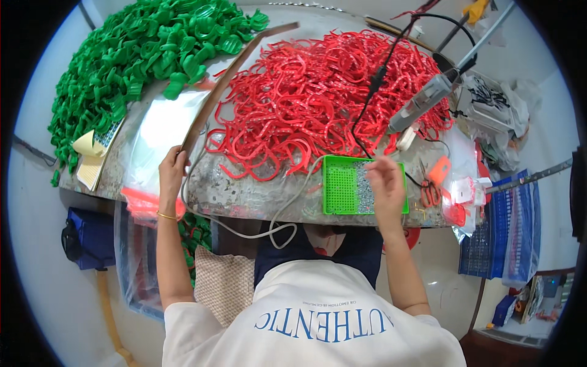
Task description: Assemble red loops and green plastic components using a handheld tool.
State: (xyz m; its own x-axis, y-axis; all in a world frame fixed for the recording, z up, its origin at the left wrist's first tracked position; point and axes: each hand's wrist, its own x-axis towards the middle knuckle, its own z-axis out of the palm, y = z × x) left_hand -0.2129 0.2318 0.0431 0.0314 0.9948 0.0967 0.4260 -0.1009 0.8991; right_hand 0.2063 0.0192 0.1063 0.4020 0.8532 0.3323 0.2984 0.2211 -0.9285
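Note:
My left hand [173, 170] is closed round the near end of a long, narrow brown strip [225, 79], which looks like wood. The strip slants away to the upper right between a green heap and a red heap. My right hand [386, 186] is over the right part of a shallow bright green plastic basket [339, 188], its fingers drawn together. Whatever they pinch, if anything, is too small to see. Tiny silvery grey pieces [365, 196] lie in the basket beside that hand. Red curved bands [293, 104] are piled just beyond.
Green plastic pieces [140, 55] are heaped at the far left, near clear plastic bags [160, 134] and a notepad [95, 153]. A grey glue gun [422, 104] hangs at the right above orange scissors [431, 189]. A pale cable [244, 229] loops over the table's front edge.

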